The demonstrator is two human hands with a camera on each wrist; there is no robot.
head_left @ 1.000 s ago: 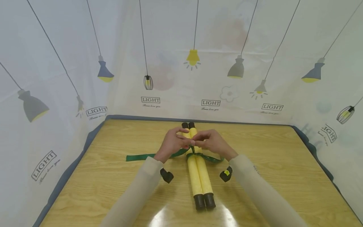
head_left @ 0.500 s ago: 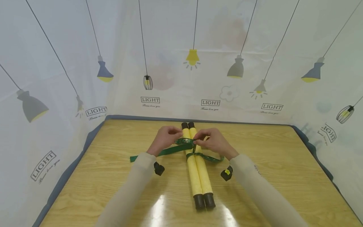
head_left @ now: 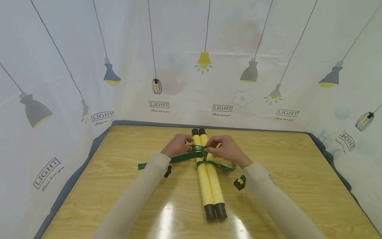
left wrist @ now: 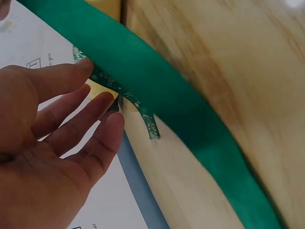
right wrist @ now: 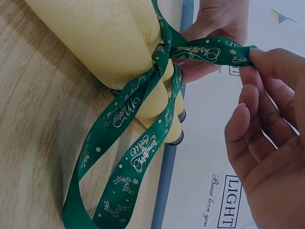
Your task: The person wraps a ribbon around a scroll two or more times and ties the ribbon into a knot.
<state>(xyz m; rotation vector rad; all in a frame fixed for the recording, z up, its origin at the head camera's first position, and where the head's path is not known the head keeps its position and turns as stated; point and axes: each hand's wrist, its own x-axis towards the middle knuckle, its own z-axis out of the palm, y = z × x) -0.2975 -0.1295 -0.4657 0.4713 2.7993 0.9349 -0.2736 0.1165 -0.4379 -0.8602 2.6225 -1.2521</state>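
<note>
Two yellow tubes with black end caps [head_left: 210, 186] lie side by side on the table. A green ribbon [head_left: 185, 157], printed with white lettering and reindeer on one face, crosses round their middle, and a loose loop [right wrist: 126, 102] hangs out to the right. My right hand [head_left: 225, 147] pinches a length of the ribbon between thumb and forefinger above the tubes. At the left end of a small ribbon loop, my left hand [head_left: 178, 145] has its fingers parted, the thumb tip right at the printed ribbon [left wrist: 102, 76]. A plain green tail [left wrist: 162, 81] passes beside that hand.
The wooden table [head_left: 119, 199] has a blue edge along the back and sides. A white curtain [head_left: 191, 89] printed with lamps hangs behind it. Black wrist cameras [head_left: 239, 182] sit beneath the sleeves.
Both hands were together over the tubes a second ago. My left hand moved away left, then slightly back right toward the ribbon loop. My right hand kept its pinch on the ribbon.
</note>
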